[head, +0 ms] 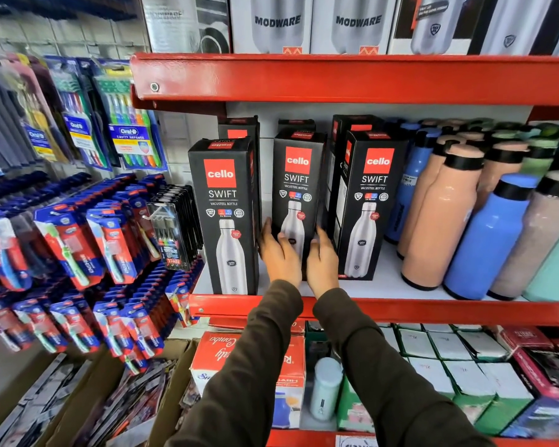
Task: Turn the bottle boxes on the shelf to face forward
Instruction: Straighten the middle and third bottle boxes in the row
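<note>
Three black Cello Swift bottle boxes stand upright on the red shelf (400, 309), all with their printed fronts toward me. The left box (223, 217) is nearest the shelf edge. The middle box (299, 188) sits further back, and both my hands hold its lower part: my left hand (279, 253) on its left side, my right hand (323, 258) on its right side. The right box (368, 204) stands beside it. More black boxes (239, 129) stand in a row behind, mostly hidden.
Loose bottles in peach (439, 214), blue (488, 240) and pale green crowd the shelf's right half. Toothbrush packs (78, 240) hang on the left wall. Modware boxes (278, 24) fill the shelf above; boxes and a small bottle (326, 385) lie on the shelf below.
</note>
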A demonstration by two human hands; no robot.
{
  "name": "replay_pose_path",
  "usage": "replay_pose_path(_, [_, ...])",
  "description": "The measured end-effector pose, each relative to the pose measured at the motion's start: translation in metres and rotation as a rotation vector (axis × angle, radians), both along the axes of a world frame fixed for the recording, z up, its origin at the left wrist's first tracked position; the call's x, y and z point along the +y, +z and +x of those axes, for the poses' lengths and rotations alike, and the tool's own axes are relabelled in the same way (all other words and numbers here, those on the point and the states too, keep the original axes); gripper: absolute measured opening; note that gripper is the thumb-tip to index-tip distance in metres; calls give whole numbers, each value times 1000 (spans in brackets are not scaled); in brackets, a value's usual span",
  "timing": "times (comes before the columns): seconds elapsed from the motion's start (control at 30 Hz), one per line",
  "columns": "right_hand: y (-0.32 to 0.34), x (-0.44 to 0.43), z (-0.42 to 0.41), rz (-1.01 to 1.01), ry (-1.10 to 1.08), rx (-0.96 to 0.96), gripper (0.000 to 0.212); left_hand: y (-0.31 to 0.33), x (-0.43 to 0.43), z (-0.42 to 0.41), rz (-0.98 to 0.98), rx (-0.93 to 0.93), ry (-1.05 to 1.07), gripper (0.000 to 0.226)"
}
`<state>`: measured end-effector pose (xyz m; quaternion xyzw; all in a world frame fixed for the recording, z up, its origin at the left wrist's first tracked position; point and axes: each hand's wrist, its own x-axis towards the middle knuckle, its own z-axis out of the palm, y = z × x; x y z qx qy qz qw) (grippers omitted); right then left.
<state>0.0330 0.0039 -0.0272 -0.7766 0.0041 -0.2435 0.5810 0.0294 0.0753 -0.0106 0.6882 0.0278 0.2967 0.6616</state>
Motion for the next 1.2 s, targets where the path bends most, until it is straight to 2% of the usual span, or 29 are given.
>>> replay_pose_path(0.2, [3, -8, -3, 45, 10, 55, 42, -6, -1, -4, 47, -20, 48, 44])
replay_pose_path(0.37, [6, -11, -10, 38, 41, 78, 43, -8, -4, -11, -28, 8, 6, 41])
replay_pose_path(0.67, [4, -17, -30, -4, 59, 59, 42, -12, 0, -29, 37, 25, 38, 41])
replay_pose_path(1.2, [-4, -13, -72, -72, 72, -7, 44, -24, 19, -66, 5, 16, -84, 41])
